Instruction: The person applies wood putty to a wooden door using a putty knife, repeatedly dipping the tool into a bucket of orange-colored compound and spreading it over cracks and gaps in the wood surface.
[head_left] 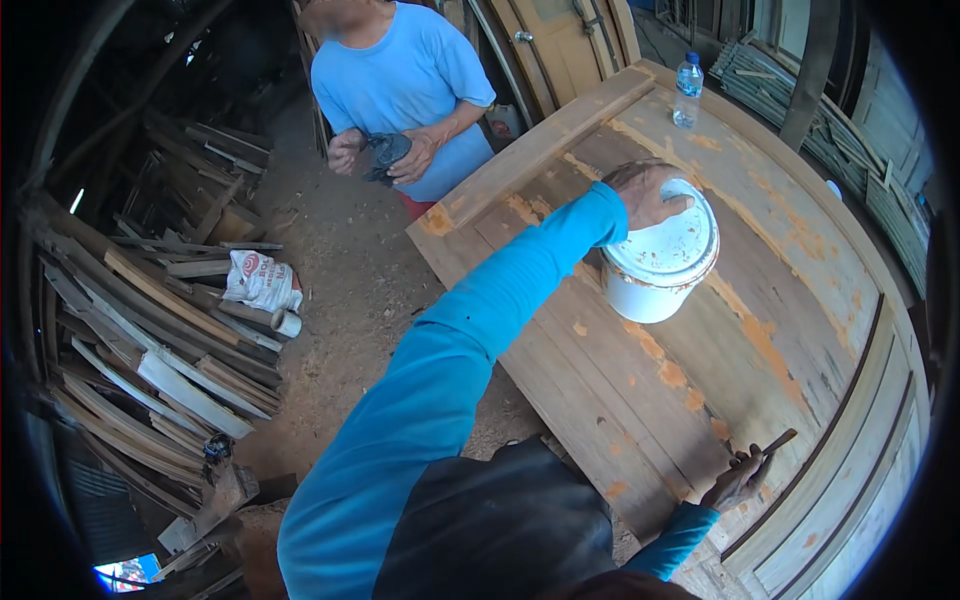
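Note:
A white lidded bucket [648,290] stands upright on a large wooden door panel [590,370]. My left hand [648,193] grips the far left rim of its lid [672,240], with the thumb lying over the top. Orange-brown smears mark the lid and bucket edge. At the panel's near right, my right hand [735,482] is closed around a narrow flat tool that looks like a putty knife [780,440], its end pointing up and right. Patches of orange filler [672,374] run along the panel's joints. The fingers under my right hand are partly hidden.
A plastic water bottle [688,92] stands at the panel's far edge. Across the panel's left corner, a person in a light blue shirt [400,70] holds a dark crumpled thing [388,152]. Stacked boards [160,330] and a white sack [262,282] lie on the left.

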